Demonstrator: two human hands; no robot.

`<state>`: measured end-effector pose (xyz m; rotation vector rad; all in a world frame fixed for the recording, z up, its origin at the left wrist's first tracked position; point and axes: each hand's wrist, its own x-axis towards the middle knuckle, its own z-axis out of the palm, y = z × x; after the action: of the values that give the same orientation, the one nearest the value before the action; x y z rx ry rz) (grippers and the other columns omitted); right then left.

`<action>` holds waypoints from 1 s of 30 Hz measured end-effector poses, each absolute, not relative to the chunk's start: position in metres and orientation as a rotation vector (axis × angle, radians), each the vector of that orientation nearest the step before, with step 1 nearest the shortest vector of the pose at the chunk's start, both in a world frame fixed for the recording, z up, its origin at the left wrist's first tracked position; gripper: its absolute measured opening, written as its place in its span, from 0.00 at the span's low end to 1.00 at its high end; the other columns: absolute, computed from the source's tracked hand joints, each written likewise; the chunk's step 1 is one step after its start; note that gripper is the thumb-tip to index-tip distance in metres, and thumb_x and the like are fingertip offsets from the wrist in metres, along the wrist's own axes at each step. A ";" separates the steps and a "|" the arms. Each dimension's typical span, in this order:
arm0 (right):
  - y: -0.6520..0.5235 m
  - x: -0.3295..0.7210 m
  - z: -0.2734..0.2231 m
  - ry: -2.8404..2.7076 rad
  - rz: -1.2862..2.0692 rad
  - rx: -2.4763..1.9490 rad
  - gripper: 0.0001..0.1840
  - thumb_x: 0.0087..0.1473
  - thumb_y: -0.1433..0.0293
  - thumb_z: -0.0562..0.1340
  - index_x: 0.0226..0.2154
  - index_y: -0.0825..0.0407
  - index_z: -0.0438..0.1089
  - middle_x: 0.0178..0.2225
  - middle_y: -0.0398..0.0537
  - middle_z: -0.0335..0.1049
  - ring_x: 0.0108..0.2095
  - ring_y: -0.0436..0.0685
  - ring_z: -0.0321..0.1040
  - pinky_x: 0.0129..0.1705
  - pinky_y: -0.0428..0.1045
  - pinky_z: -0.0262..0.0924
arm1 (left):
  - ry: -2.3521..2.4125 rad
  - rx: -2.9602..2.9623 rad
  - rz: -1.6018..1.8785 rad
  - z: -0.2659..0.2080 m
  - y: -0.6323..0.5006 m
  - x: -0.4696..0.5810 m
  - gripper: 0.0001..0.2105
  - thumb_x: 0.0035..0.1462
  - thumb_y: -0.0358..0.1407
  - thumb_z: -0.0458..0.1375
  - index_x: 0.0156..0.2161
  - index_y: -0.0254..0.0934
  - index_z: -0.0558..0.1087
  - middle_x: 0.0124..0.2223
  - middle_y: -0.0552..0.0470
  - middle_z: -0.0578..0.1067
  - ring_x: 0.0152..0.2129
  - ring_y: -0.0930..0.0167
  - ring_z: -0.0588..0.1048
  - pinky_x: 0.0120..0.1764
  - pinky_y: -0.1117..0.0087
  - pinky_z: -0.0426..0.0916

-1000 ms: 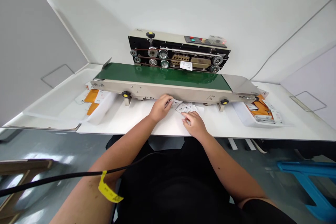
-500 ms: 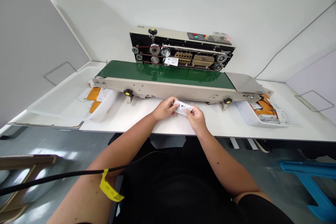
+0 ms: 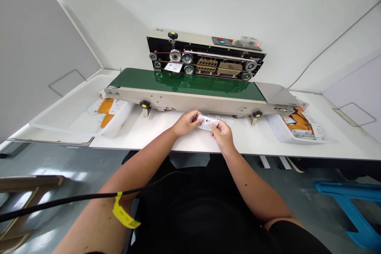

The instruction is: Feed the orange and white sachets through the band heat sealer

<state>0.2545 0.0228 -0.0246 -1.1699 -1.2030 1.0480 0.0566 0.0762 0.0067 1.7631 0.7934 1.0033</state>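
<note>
"What are the hands doing?"
"Left hand (image 3: 187, 124) and right hand (image 3: 224, 135) pinch a printed packet (image 3: 207, 122) between them, one at each end."
"And around that grip?"
"Just beyond it, a green belt (image 3: 190, 86). Farther, leftward, a second packet (image 3: 173, 67) by metal rollers (image 3: 175, 56). Well out either side, a left bin (image 3: 118, 125) and right bin (image 3: 279, 131), both containing orange pieces (image 3: 106, 105)."

A white table (image 3: 149, 131) carries 1 green-belted machine (image 3: 190, 84), 2 plastic bins (image 3: 114, 129) (image 3: 282, 134) and some white packets (image 3: 226, 120).
</note>
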 end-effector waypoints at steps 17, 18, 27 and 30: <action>0.019 0.257 -0.017 -1.258 0.815 -1.145 0.20 0.57 0.55 0.65 0.48 0.46 0.73 0.43 0.50 0.77 0.42 0.59 0.76 0.45 0.54 0.73 | 0.778 1.684 0.944 0.012 0.081 0.055 0.18 0.60 0.45 0.64 0.49 0.37 0.70 0.28 0.56 0.72 0.20 0.75 0.70 0.23 0.76 0.65; 0.019 0.258 -0.016 -1.262 0.829 -1.141 0.19 0.57 0.56 0.65 0.48 0.45 0.73 0.42 0.48 0.77 0.41 0.59 0.76 0.44 0.54 0.73 | 0.776 1.677 0.938 0.012 0.081 0.055 0.18 0.60 0.45 0.65 0.48 0.37 0.70 0.28 0.56 0.72 0.19 0.76 0.70 0.22 0.76 0.64; 0.022 0.309 0.043 -1.815 0.842 -1.360 0.08 0.56 0.62 0.65 0.37 0.47 0.77 0.29 0.41 0.75 0.27 0.53 0.68 0.29 0.48 0.60 | 0.717 1.763 0.839 0.009 0.082 0.055 0.16 0.62 0.45 0.62 0.47 0.38 0.66 0.28 0.57 0.74 0.20 0.75 0.70 0.24 0.75 0.64; 0.045 0.348 0.082 -1.632 0.826 -1.302 0.10 0.53 0.62 0.69 0.38 0.49 0.75 0.29 0.42 0.76 0.25 0.51 0.68 0.26 0.45 0.60 | 0.727 1.926 0.842 0.005 0.082 0.055 0.15 0.64 0.43 0.60 0.50 0.39 0.65 0.35 0.52 0.79 0.27 0.72 0.75 0.31 0.72 0.69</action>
<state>0.3480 0.0450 0.0824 -1.3017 -1.6316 0.8264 0.0551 0.0825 0.0053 1.9261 0.7269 0.8421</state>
